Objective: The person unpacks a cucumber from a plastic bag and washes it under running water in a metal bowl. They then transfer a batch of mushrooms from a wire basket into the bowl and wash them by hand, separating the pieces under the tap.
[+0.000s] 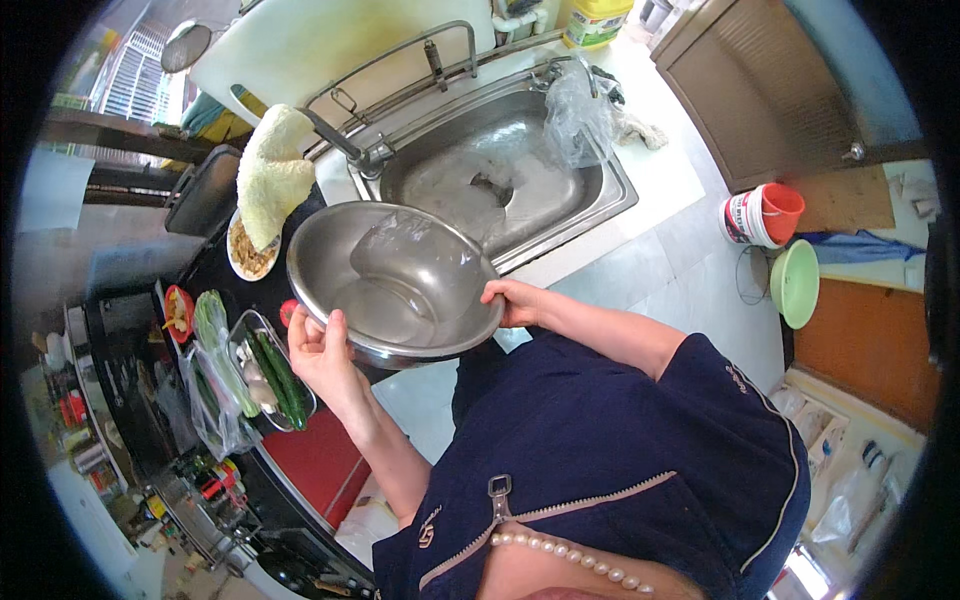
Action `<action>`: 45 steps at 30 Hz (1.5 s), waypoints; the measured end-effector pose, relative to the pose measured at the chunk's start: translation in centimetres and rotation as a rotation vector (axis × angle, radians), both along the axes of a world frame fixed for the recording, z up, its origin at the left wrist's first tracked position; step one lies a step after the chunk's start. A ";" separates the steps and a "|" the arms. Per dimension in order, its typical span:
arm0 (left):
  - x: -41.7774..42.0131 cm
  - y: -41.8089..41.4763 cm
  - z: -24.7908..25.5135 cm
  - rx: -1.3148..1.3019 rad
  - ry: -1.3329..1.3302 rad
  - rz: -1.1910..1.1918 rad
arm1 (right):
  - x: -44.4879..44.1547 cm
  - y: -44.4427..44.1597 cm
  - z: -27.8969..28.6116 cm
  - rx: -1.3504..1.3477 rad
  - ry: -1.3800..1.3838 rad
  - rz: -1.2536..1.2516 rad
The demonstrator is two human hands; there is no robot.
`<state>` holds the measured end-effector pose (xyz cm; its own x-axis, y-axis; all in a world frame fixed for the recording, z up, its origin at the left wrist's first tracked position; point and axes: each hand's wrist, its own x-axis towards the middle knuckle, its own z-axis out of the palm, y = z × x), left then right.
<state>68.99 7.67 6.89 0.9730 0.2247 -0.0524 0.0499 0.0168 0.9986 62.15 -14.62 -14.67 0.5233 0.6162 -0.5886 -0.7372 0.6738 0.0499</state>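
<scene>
A large stainless steel bowl is held up, tilted, in front of my body at the near edge of the sink. My left hand grips its left rim, thumb on top and the other fingers partly hidden beyond the rim. The right rim is pinched by my right hand. Inside the bowl are shiny reflections; whether it holds a little water, I cannot tell. Beyond it lies the steel sink, its bottom wet, with a faucet at the left and a clear plastic bag over the right rim.
Left of the bowl are a pale yellow textured cloth, a dish of food, a tray of cucumbers, bagged greens and a red bowl. A red bucket and a green basin stand at the right.
</scene>
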 end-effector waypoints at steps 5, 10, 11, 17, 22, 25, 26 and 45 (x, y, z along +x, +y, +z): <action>-2.7 -0.4 -0.9 -0.058 -0.034 0.036 | 0.2 -2.5 0.8 -0.191 -0.113 -0.007; -5.1 1.1 -7.9 -0.145 0.078 0.079 | -0.7 -6.4 3.7 -0.692 -0.256 -0.002; -5.0 1.0 -9.5 -0.192 0.102 0.071 | -0.5 -7.2 4.5 -0.782 -0.270 0.023; -2.4 -3.3 -17.4 -0.154 0.284 -0.148 | 0.6 -13.3 8.3 -1.251 -0.388 -0.019; -3.2 -6.5 -13.4 -0.249 0.358 -0.216 | -2.0 -16.2 10.7 -1.092 -0.261 -0.121; -2.9 -6.5 -9.8 -0.320 0.318 -0.199 | -3.1 -16.8 7.9 -0.881 -0.116 -0.048; -2.6 -6.6 -8.2 -0.354 0.287 -0.182 | -3.2 -16.7 6.7 -0.773 -0.089 -0.038; 0.1 -19.4 1.0 0.150 -0.344 -0.805 | -0.1 -8.7 1.2 -0.066 -0.071 -0.254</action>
